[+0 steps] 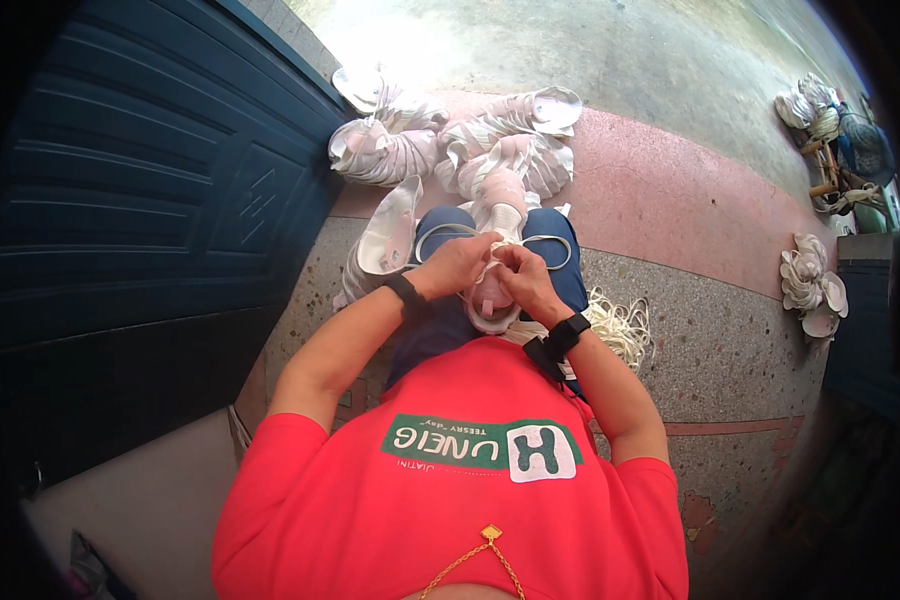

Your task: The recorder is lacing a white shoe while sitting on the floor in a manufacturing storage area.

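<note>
A pink and white shoe upper (pixel 489 312) lies lengthwise between my knees, its heel end toward me. A white shoelace (pixel 568 248) runs through it and stands out in a loop on either side. My left hand (pixel 457 263) is closed at the left edge of the lacing, its fingertips pinching the lace. From the right, my right hand (pixel 526 279) pinches the lace too, thumb and fingers together over the upper's middle. The two hands nearly touch. The lace ends between the fingertips are too small to make out.
Stacks of pink and white shoe uppers (pixel 385 150) lie beyond my knees, with one more upper (pixel 388 230) by my left leg. Loose white laces (pixel 622 328) are heaped right of my thigh. A dark blue door (pixel 160 190) stands left. More uppers (pixel 813 285) sit far right.
</note>
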`<state>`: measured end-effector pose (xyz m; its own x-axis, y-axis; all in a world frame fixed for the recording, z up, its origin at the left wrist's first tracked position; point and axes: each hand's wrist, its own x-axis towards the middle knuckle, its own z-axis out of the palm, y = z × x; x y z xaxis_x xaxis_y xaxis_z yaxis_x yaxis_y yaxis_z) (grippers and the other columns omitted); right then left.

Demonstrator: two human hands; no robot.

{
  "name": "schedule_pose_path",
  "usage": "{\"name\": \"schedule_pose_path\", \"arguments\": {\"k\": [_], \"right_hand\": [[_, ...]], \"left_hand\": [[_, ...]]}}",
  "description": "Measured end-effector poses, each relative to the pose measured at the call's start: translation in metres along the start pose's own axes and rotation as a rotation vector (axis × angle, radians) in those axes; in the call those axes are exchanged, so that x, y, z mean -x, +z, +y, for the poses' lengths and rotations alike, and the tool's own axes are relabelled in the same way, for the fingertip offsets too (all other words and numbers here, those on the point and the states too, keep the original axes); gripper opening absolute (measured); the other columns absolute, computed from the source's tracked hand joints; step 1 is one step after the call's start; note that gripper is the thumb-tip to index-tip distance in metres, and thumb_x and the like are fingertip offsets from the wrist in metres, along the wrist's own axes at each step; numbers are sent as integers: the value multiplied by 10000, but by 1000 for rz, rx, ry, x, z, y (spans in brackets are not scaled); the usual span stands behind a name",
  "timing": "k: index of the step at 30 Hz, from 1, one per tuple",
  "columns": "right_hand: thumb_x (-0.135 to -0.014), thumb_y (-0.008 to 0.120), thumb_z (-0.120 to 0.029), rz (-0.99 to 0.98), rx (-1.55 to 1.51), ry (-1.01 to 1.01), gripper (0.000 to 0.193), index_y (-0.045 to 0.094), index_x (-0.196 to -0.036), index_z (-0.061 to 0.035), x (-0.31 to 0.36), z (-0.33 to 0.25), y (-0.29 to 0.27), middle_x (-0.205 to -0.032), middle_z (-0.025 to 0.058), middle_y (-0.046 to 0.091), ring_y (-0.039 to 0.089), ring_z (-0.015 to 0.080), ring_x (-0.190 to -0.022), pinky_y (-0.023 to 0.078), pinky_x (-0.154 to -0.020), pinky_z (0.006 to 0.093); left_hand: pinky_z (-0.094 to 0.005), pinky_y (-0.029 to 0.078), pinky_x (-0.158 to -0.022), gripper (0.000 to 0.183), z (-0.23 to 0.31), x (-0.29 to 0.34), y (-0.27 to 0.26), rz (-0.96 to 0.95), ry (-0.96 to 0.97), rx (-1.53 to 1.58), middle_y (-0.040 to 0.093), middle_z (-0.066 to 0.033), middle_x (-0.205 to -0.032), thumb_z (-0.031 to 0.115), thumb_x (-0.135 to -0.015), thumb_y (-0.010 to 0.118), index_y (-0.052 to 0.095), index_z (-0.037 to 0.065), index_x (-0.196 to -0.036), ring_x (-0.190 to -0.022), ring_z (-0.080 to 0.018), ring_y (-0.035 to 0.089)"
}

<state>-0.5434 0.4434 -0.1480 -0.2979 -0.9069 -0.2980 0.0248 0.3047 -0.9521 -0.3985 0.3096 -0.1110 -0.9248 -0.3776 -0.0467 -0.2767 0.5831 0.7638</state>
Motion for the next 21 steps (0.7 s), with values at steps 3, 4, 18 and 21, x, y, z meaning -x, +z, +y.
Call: {"name": "schedule_pose_path", "arguments": {"k": [3,4,18,21], "right_hand": [[-927,658,-55,-14,-39,27,307,659,-1219,38,0,-1,0,-1050,129,734,688,175,-953,550,-838,309],[-927,653,-62,-17,-48,32,310,664,-1221,38,1,-3,0,-1065,146,738,698,194,-966,552,-852,318],[-878,696,-174,51,530,-458,141,740,-948,-59,24,-5,-29,-1059,113,699,612,348,-1011,484,-898,445],[-909,682,-165,63,411,-312,136,735,-945,-45,41,14,-55,-1002,130,700,626,345,-966,486,-887,443]], "left_hand": [[-440,547,-770,479,-3,0,-1,-32,0,20,686,-195,-916,-9,-874,584,529,19,-1349,-881,-391,695],[-439,549,-773,481,-5,-1,-1,-37,13,8,686,-200,-934,-10,-873,582,526,20,-1350,-891,-391,695],[-433,542,-789,171,-27,46,-46,-130,-43,-327,636,-176,-1030,68,-921,621,653,27,-1083,-919,-358,652],[-415,541,-835,132,-27,58,-62,-45,-396,266,670,-160,-1124,139,-1013,584,644,40,-1075,-960,-292,668]]}}
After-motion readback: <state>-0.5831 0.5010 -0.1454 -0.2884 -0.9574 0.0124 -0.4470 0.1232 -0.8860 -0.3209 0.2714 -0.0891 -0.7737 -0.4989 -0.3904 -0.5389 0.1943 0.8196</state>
